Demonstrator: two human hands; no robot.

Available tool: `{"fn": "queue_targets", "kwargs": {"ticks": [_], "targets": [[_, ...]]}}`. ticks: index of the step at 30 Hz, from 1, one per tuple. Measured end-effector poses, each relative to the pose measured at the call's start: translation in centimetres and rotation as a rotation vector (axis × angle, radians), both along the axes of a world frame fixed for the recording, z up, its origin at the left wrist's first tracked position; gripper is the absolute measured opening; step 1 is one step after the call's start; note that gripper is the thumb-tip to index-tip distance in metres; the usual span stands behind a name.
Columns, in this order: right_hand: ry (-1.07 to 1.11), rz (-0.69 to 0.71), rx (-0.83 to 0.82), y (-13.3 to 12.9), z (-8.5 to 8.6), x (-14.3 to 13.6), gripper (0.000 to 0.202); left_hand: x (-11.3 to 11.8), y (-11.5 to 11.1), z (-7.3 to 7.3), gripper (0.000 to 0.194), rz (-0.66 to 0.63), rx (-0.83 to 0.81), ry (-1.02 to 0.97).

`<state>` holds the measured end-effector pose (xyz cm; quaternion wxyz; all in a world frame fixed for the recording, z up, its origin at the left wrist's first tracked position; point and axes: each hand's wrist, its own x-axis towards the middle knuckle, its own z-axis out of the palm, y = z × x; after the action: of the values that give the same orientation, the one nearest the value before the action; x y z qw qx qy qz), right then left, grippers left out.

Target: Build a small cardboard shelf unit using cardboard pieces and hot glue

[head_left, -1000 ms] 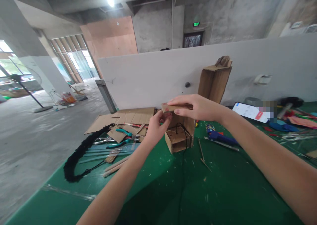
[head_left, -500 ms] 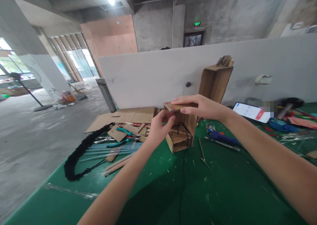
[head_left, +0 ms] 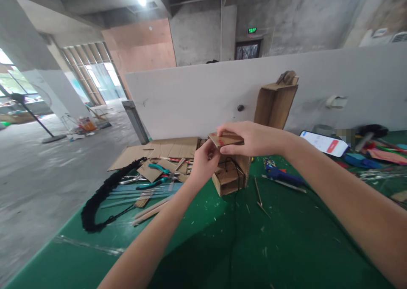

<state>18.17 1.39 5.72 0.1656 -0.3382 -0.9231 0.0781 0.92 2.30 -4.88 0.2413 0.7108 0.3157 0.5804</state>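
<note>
The cardboard box structure [head_left: 229, 179] stands on the green desk [head_left: 203, 246], a black cord at its front. Above its lower compartment, the right hand [head_left: 243, 137] has its grip closed on a small cardboard panel [head_left: 222, 139]. The left hand [head_left: 206, 156] curls at the panel's near left corner; whether its grip holds anything is unclear. Teal-handled pliers [head_left: 159, 169] lie left, a blue glue gun [head_left: 281, 175] right, a lit phone [head_left: 324, 144] farther right.

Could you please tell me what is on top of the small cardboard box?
A black cord loops over the small cardboard box. The left hand, right hand and flat cardboard piece partly block the view behind, so anything there cannot be seen.
</note>
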Motion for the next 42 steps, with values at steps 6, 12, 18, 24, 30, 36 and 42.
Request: {"fn": "queue_targets", "kwargs": {"ticks": [6,12,18,24,30,36,42], "targets": [[0.107,0.041,0.133,0.2,-1.6,-0.1,0.046,0.1,-0.2,0.1,0.013,0.015,-0.024,-0.015],[0.196,0.065,0.208,1.0,-2.6,0.0,0.050,0.1,-0.3,0.1,0.008,0.016,-0.022,0.000],[0.163,0.109,0.199,0.9,-2.3,0.0,0.047,0.1,-0.4,-0.1,0.007,0.058,0.003,0.031],[0.223,0.113,0.171,1.0,-2.6,0.2,0.048,0.1,-0.2,-0.2,0.004,0.071,-0.027,0.005],[0.177,0.121,0.175,0.8,-2.4,0.1,0.048,0.2,-0.4,-0.3,0.007,0.065,-0.018,-0.032],[0.154,0.105,0.227,0.1,-2.1,-0.3,0.047,0.1,-0.7,-0.4,0.012,0.081,0.001,-0.016],[0.179,0.129,0.236,0.2,-2.3,-0.6,0.045,0.1,-0.4,-1.0,0.008,0.067,0.016,-0.041]]}}
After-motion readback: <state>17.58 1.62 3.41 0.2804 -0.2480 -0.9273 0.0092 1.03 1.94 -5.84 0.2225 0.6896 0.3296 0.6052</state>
